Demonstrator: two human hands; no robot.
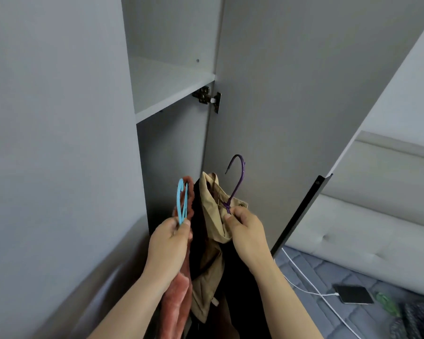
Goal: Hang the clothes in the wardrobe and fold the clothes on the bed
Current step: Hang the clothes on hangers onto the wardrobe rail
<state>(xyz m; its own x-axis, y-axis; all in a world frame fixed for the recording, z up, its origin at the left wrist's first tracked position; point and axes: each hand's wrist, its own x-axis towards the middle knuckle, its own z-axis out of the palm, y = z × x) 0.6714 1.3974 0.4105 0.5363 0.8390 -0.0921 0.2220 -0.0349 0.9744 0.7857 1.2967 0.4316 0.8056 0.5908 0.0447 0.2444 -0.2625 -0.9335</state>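
- Purple hanger [238, 178]: my right hand [246, 231] pinches its neck just under the hook, thumb and fingers curled tight. A tan shirt [212, 206] hangs from it.
- Blue hanger [181, 204]: my left hand [171, 238] pinches its hook the same way, and a rust garment [176, 297] trails down past my wrist.
- My hands sit side by side, with a dark garment [198, 231] between them.
- Purple hook stands near upright, its open tip curling left toward the wardrobe [171, 148] interior.
- That opening lies ahead and above; my left hand is nearer it, my right nearer the door [291, 94].
- Shelf [171, 94] sits well above; I see no rail.
- Bed [340, 270] lies to my right.
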